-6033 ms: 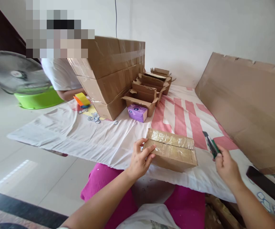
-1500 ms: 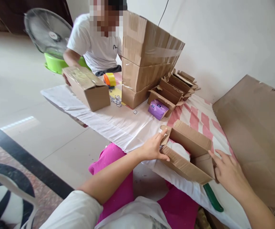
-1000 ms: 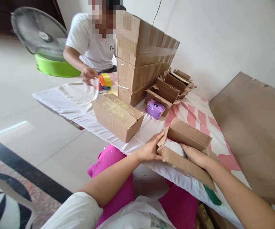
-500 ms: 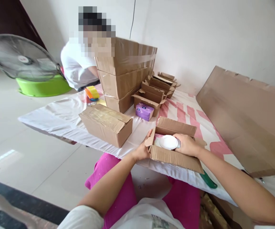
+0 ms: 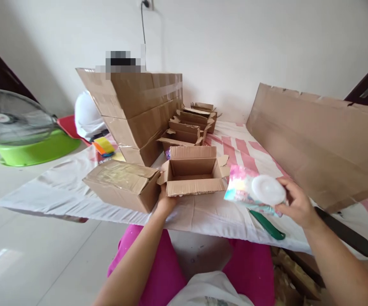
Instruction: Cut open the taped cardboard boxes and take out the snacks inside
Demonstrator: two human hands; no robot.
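Note:
A pink and teal pack of wet wipes [image 5: 241, 187] with a round white lid is in my right hand [image 5: 297, 203], gripped at its right end above the table. To its left stands an open cardboard box [image 5: 195, 187], flaps folded out and bare brown inside. My left hand [image 5: 167, 203] holds this box at its near left corner, fingers partly hidden by the flap. A closed, taped cardboard box [image 5: 123, 180] sits just left of that hand. Below the pack lies a green-handled tool [image 5: 268, 225], its other end hidden.
Stacked taped boxes [image 5: 135, 102] rise at the back left, with a person partly hidden behind. Open boxes [image 5: 184, 135] run in a row toward the wall. A large cardboard sheet [image 5: 314, 144] leans at right, near a dark phone-like slab [image 5: 343, 231]. A fan [image 5: 8, 119] stands left.
My right hand has lifted the pack of wet wipes out of the open box and carried it right. The box has shifted left toward the taped one, with my left hand on it. The view has turned.

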